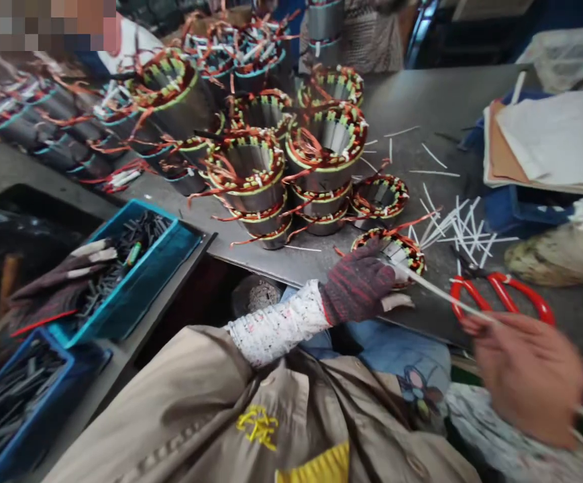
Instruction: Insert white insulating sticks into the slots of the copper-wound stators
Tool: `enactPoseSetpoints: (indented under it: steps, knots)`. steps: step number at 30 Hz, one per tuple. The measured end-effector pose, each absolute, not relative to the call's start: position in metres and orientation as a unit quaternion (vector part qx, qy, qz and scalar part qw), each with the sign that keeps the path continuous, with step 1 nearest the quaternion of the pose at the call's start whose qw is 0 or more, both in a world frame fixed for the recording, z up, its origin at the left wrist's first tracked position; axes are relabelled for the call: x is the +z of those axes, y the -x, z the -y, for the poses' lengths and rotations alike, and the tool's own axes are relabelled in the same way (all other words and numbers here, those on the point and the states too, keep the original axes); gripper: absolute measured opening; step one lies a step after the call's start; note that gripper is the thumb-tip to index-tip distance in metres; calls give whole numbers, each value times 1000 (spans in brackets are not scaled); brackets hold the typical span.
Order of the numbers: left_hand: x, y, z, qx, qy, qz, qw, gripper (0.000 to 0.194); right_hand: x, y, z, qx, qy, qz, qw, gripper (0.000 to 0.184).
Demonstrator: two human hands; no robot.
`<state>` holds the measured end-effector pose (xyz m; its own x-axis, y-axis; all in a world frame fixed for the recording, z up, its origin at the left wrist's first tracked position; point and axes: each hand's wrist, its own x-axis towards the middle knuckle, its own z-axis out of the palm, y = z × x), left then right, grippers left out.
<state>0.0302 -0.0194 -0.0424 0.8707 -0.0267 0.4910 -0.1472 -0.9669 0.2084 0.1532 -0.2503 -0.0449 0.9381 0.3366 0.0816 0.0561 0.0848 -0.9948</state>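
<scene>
A motor stator [416, 258], a short metal ring with copper windings and yellow-green insulation, sits at the table's front edge. My left hand [359, 285], in a dark maroon knit glove, grips its near left side. My bare right hand [530, 369], slightly blurred, pinches one end of a thin white strip [442, 292]. That strip runs taut-looking from the stator toward my right fingers; how it passes through the windings cannot be made out. Red-handled scissors [522, 287] lie just beyond my right hand, partly hidden by it.
Loose white strips [465, 231] are scattered behind the scissors. Stacked stators [245, 171] stand in the middle, with more to the left. Blue bins [120, 308] with dark pieces are at lower left. Papers [557, 137] rest on a blue bin at right, near a stained sleeve [557, 251].
</scene>
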Motion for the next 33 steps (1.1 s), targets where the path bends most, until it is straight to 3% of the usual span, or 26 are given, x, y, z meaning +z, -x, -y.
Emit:
enactPoseSetpoints:
  steps: [2,6,13,15,23,33]
  knots:
    - [-43,-27,17,277,-949,53,144,52,-69,-143,238,165,658,125,724,54]
    - [-44,-26,14,322,-930,76,156,34,-87,-128,227,230,713,205,630,52]
    - [-43,-27,13,282,-951,87,95,31,-90,-122,209,-98,789,476,376,50]
    - [-43,-26,12,304,-945,90,81,32,-89,-119,207,-146,780,502,345,48]
    - [-42,-27,8,361,-922,115,83,35,-87,-99,183,-78,795,421,429,17]
    - [-41,-26,10,376,-917,111,67,33,-88,-91,176,158,747,273,585,17]
